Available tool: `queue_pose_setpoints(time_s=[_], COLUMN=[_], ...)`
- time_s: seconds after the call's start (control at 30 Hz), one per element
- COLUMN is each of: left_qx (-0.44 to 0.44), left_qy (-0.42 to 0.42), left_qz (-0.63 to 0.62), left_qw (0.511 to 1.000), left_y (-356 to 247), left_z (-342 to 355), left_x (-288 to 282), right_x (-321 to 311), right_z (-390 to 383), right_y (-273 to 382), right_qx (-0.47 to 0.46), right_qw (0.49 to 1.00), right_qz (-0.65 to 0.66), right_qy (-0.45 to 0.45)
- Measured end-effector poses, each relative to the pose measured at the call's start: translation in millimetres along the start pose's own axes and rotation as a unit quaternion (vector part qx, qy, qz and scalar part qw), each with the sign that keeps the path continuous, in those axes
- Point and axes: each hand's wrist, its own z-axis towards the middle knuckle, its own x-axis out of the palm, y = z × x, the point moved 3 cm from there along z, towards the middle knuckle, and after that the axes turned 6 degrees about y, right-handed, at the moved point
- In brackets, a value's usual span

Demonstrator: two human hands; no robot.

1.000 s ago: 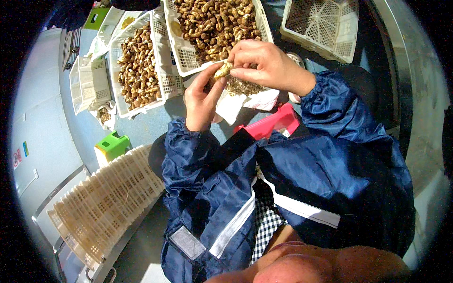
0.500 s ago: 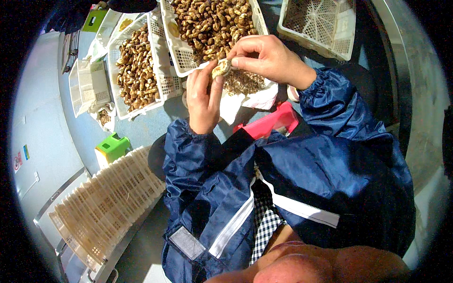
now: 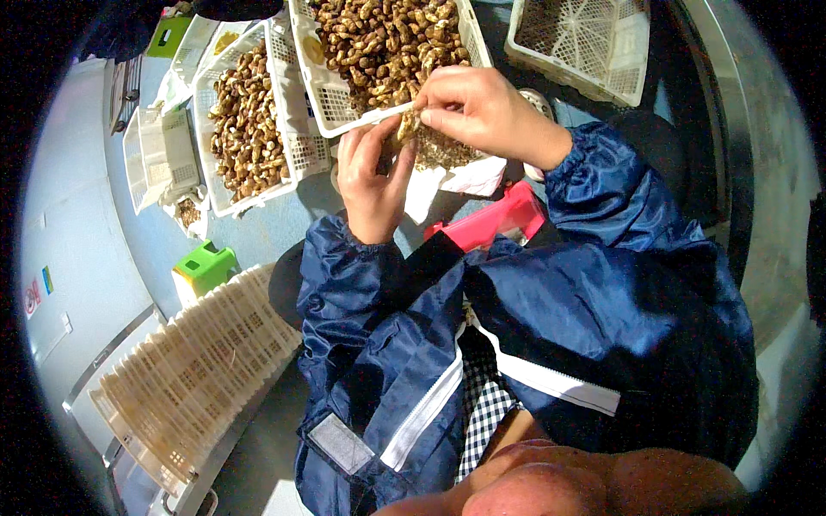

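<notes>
A small pale yellow-brown mushroom (image 3: 406, 129) is between my two hands, just off the near rim of a white plastic crate (image 3: 335, 101) heaped with brown-and-cream mushrooms (image 3: 391, 43). My left hand (image 3: 372, 181) holds it between thumb and curled fingers. From the other side my right hand (image 3: 495, 112) reaches in, fingers pinched together close to the mushroom's top. Whatever that pinch grips is too small and covered to make out. Below the hands lies a pile of dark crumbly scraps (image 3: 446, 150) on a white sheet (image 3: 477, 176).
Left of the big crate stands another crate (image 3: 286, 112) of mushrooms, with a smaller white crate (image 3: 159, 155) beyond. At the upper right sits a white crate (image 3: 594, 52). A pink plastic stool (image 3: 495, 219), a green-and-white stool (image 3: 206, 268) and stacked crates (image 3: 194, 370) are nearer.
The mushroom has turned between my fingers, showing a narrower, darker side instead of its broad pale face. Both hands have shifted slightly, and my left thumb has moved a little to the right.
</notes>
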Motion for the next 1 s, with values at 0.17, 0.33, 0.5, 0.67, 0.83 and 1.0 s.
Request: queue_pose_setpoints(time_s=[0.17, 0.33, 0.5, 0.67, 0.83, 1.0], left_qx=[0.003, -0.003, 0.025, 0.025, 0.033, -0.192], left_qy=[-0.011, -0.008, -0.025, -0.017, 0.001, 0.101], left_qz=[-0.005, -0.024, 0.013, 0.029, 0.055, -0.297], left_qw=[1.000, 1.000, 0.999, 0.999, 0.998, 0.930], left_y=[-0.7, -1.2, 1.2, -0.9, 1.0, 8.0], left_z=[-1.2, -2.2, -2.2, -3.1, -1.6, -7.6], left_x=[-0.8, 2.2, 2.1, 3.2, 3.9, 12.6], right_x=[0.5, -1.3, 5.4, 0.1, 4.7, -0.4], right_z=[-0.7, -1.4, -3.5, -1.9, -2.9, 2.0], right_y=[1.0, -6.9, 2.7, -16.4, -6.4, -2.3], right_qx=[-0.010, 0.047, -0.044, 0.126, 0.007, -0.067], right_qw=[1.000, 0.998, 0.997, 0.983, 0.999, 0.996], right_qz=[0.015, 0.027, -0.058, 0.126, 0.011, 0.021], right_qy=[0.011, 0.011, -0.006, 0.033, 0.037, 0.057])
